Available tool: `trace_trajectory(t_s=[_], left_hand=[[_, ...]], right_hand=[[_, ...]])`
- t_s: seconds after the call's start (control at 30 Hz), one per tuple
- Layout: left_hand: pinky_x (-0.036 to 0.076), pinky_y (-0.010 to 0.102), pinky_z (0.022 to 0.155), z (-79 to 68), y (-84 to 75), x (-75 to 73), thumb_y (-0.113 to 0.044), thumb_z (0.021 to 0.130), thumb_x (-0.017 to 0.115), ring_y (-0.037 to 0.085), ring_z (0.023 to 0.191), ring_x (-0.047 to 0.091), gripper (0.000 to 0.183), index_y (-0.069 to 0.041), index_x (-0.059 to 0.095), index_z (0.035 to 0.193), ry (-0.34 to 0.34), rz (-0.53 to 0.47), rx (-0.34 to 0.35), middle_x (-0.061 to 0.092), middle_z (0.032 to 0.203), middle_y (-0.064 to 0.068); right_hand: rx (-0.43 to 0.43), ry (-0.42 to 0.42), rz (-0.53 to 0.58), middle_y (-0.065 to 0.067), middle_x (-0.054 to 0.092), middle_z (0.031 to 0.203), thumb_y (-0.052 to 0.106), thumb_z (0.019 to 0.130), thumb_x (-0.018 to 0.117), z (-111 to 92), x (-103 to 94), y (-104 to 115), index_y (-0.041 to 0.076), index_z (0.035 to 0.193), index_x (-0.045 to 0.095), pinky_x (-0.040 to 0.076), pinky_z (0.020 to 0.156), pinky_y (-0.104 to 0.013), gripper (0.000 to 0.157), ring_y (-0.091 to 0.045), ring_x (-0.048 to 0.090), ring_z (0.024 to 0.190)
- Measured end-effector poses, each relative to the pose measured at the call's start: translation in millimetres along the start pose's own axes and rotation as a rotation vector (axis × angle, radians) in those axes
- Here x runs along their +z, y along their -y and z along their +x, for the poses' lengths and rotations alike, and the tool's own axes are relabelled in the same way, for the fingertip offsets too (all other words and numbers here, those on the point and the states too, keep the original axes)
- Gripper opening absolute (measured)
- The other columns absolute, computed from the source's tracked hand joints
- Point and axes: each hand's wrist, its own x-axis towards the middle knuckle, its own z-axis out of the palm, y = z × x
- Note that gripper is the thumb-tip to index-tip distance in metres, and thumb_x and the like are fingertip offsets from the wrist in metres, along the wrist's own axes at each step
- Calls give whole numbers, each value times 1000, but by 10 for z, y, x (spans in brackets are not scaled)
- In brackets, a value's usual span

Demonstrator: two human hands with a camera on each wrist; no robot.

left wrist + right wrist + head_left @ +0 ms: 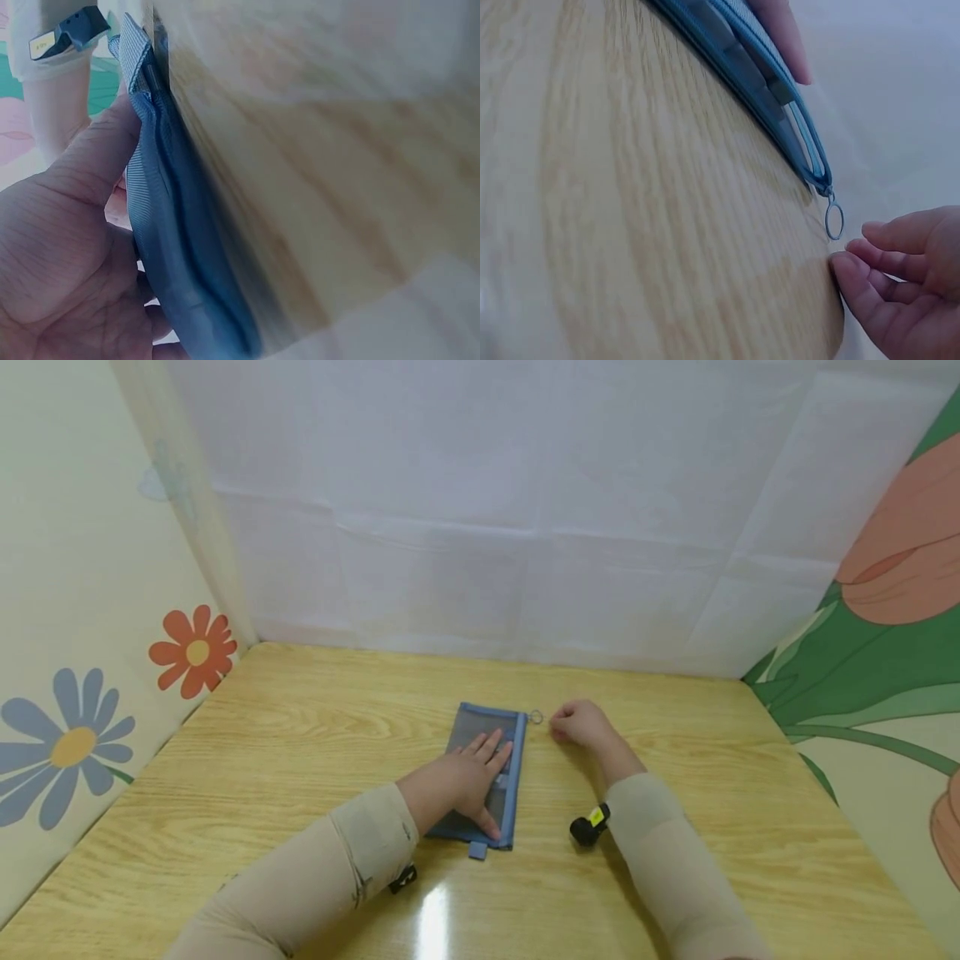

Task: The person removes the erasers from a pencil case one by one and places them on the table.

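A blue mesh zipper pouch (467, 727) lies flat on the wooden table. My left hand (467, 781) rests on it with fingers spread, pressing it down. In the left wrist view the thumb of that hand (60, 247) lies against the pouch near its fabric tab (135, 52). The pouch's mouth (761, 67) gapes along the zipper side, and greyish things show inside, their kind unclear. A ring zipper pull (835, 221) sticks out at the far corner. Just beside the ring, apart from it, is my right hand (900, 277), its fingers loosely bent and holding nothing.
The wood-grain table (300, 735) ends at a white sheet (450, 527) behind. Flower-patterned panels (67, 610) stand at both sides. Black wrist devices (588, 827) hang under the sleeves.
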Motion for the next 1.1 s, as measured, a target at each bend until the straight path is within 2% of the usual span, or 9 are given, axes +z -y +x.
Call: trace_trajectory(t_s=[0.13,0.33,0.57,0.87,1.1], left_hand=[[17,45,108,7,-9,-1,-76,50,61,29,138,-2,131,-18,-3,148,-1,3,2,-11,153,8],[18,45,107,12,-33,-2,-76,50,62,30,138,-1,131,-17,-2,148,-14,2,7,-10,153,9],[19,46,107,21,-57,-15,-76,51,62,30,138,0,130,-17,-2,148,-18,-4,4,-10,152,10],[19,45,107,36,-71,-29,-75,51,63,30,138,0,130,-17,-1,148,-13,-8,5,-10,152,11],[20,45,107,48,-32,12,-76,52,61,33,138,2,128,-17,0,148,-39,-26,32,-10,152,15]], right_hand=[[29,26,14,-13,66,86,7,87,57,-58,0,5,-5,95,63,51,68,-27,16,-12,62,68],[49,73,49,-13,67,84,7,87,56,-152,-5,20,-6,96,63,52,67,-28,18,-13,63,68],[24,128,131,-16,66,85,5,88,55,-258,-14,53,-11,96,61,52,69,-29,19,-16,64,71],[10,159,215,-15,65,85,3,88,54,-300,22,-11,-12,96,60,52,70,-29,18,-15,63,70],[7,176,276,-16,66,85,-1,86,55,-340,94,-1,-14,99,60,53,70,-30,19,-15,64,71]])
